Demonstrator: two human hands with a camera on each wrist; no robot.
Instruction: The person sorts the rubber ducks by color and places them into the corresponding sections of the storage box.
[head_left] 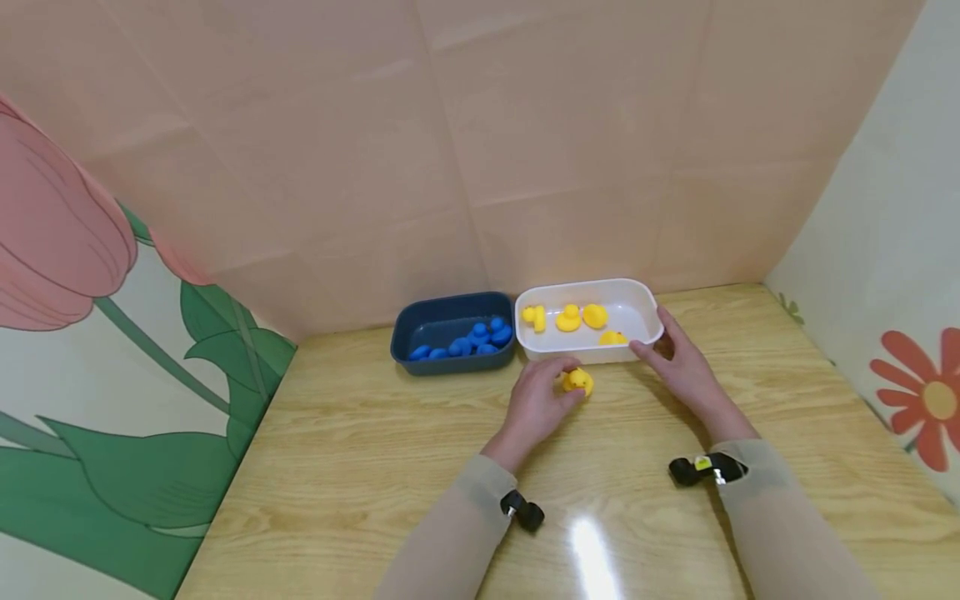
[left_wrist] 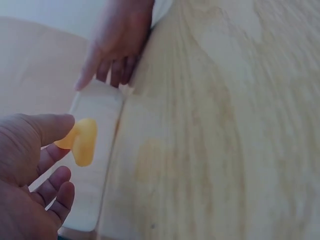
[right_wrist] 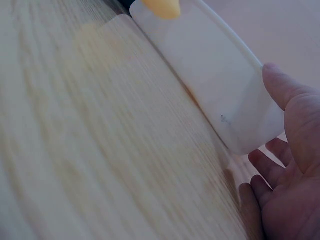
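Observation:
My left hand [head_left: 534,407] pinches a yellow toy duck [head_left: 578,381] between thumb and forefinger, just in front of the white plastic tub [head_left: 577,357]. In the left wrist view the duck [left_wrist: 84,143] shows beside the thumb, with the other fingers loosely bent. My right hand [head_left: 686,373] holds the right end of the white tub, thumb at its rim and fingers round the corner. Several yellow ducks [head_left: 568,319] lie inside this tub, some tipped over. Against its left side stands a dark blue tub [head_left: 452,366] with several blue ducks [head_left: 480,333] in it.
Both tubs stand on a wood-grain table [head_left: 360,467] near its back edge, close to a pinkish wall covering [head_left: 450,167]. A flower-printed panel [head_left: 892,275] borders the right side, and another printed panel [head_left: 150,467] the left.

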